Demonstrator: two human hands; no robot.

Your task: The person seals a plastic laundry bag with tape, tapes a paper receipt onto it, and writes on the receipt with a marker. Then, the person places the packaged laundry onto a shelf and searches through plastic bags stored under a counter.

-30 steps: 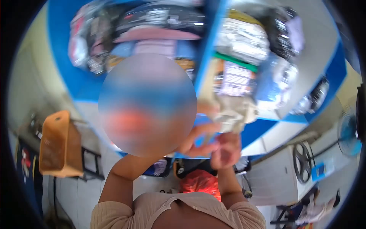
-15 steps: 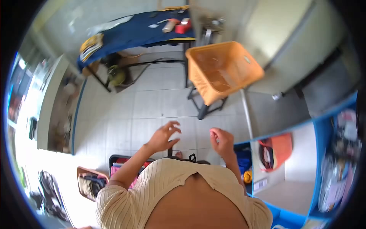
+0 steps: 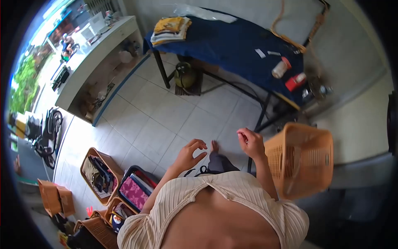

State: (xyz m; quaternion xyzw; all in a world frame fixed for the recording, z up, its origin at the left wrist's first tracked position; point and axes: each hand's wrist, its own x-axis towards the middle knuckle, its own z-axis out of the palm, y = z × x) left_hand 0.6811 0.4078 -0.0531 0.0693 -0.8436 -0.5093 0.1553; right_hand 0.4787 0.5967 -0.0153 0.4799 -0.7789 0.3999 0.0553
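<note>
Head view: right hand [image 3: 251, 142], the nearer one, just left of an orange basket [image 3: 316, 157].
Its fingers bunch, contents unclear; the left hand [image 3: 191, 154] curls loosely, thumb and fingers apart. The basket's long side seems to run near-to-far; beyond stands a blue-covered table [image 3: 232, 45].

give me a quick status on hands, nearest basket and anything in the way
Left hand open, right hand loosely curled, nothing visible in either. Orange basket near right hand. Blue-covered table across the way ahead.
</note>
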